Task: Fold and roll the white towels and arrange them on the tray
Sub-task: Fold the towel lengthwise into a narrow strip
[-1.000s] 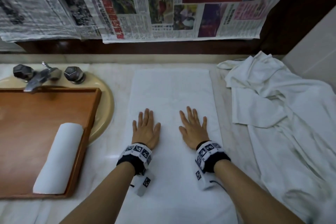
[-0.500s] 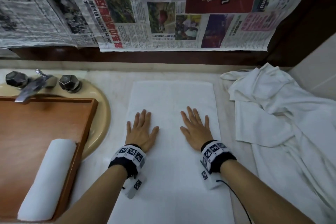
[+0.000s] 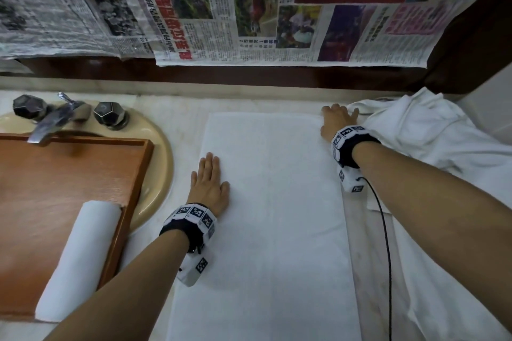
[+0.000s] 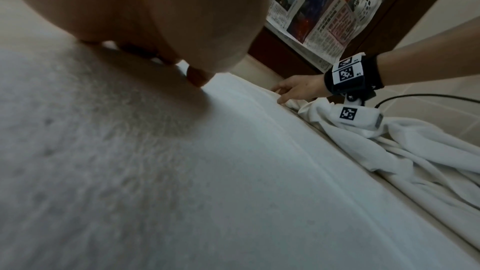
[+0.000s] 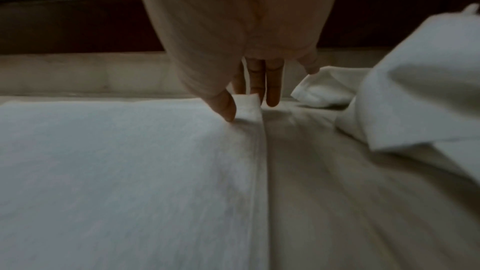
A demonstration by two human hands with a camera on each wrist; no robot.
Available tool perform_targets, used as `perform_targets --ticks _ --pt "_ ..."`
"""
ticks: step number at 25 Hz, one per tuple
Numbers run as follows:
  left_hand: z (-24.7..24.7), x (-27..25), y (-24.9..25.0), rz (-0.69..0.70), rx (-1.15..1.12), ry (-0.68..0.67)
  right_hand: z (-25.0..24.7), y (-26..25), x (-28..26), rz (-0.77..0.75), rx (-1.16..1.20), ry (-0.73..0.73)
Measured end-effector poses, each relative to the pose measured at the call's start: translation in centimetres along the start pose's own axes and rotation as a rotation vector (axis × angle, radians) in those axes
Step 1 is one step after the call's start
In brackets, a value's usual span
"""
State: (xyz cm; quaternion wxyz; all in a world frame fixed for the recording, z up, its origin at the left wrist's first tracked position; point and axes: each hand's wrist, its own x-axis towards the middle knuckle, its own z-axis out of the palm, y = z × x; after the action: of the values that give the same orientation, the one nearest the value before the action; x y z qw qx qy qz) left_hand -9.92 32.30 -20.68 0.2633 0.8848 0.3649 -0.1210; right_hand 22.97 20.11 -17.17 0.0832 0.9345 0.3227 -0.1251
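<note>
A folded white towel lies flat lengthwise on the marble counter. My left hand presses flat on it near its left edge, fingers straight. My right hand reaches to the towel's far right corner. That corner stands up, pinched between the thumb and the fingers. At the left a wooden tray sits over the basin. One rolled white towel lies along the tray's right side.
A loose pile of white towels fills the counter's right side, close to my right wrist. A chrome faucet with two knobs stands behind the tray. Newspaper sheets hang on the back wall. A black cable trails from my right wrist.
My right hand left the middle of the towel and went forward to its far right corner. My left hand slid left to the towel's edge.
</note>
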Motion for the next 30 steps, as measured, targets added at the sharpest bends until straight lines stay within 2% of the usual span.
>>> perform_targets --ticks 2,5,7,9,10,11,12,14,16,19,21,24,27,30 --pt "0.0 0.0 0.2 0.004 0.0 0.002 -1.1 0.2 0.2 -0.017 -0.064 -0.006" --pt "-0.2 -0.1 0.2 -0.007 0.005 -0.007 -2.9 0.0 -0.6 -0.06 0.079 -0.034" --pt "-0.3 -0.1 0.7 -0.042 0.067 0.007 -4.1 -0.8 -1.8 -0.11 0.288 -0.074" --pt "-0.5 -0.4 2.2 -0.013 0.074 0.132 -5.8 -2.5 -3.2 -0.11 0.613 -0.111" --pt "-0.5 -0.7 3.5 0.053 -0.022 0.191 -6.7 -3.5 -3.8 -0.108 0.765 -0.131" --pt "-0.5 -1.2 5.2 0.137 -0.181 0.189 -7.5 -4.6 -4.4 -0.119 0.881 -0.154" --pt "-0.2 -1.9 7.0 0.207 -0.32 0.109 -8.3 -5.6 -4.9 -0.131 0.969 -0.185" --pt "1.0 -3.7 10.2 0.29 -0.412 -0.11 -9.4 -7.1 -5.5 -0.151 1.095 -0.254" --pt "1.8 -5.0 11.9 0.305 -0.423 -0.172 -10.0 -8.0 -5.7 -0.14 1.165 -0.299" --pt "1.8 -5.5 12.2 0.241 -0.523 -0.192 -9.8 -8.1 -5.6 -0.118 1.142 -0.291" --pt "0.8 -5.7 12.0 0.171 -0.692 -0.257 -9.3 -7.8 -5.6 -0.111 1.077 -0.258" --pt "-1.8 -5.8 11.9 0.141 -0.898 -0.277 -9.4 -7.8 -5.8 -0.098 1.029 -0.234" --pt "-5.0 -6.0 11.1 0.114 -1.008 -0.311 -9.8 -8.3 -6.0 -0.188 0.85 -0.178" --pt "-7.2 -5.9 8.1 0.087 -1.045 -0.304 -10.1 -9.7 -5.1 -0.279 0.715 -0.086"
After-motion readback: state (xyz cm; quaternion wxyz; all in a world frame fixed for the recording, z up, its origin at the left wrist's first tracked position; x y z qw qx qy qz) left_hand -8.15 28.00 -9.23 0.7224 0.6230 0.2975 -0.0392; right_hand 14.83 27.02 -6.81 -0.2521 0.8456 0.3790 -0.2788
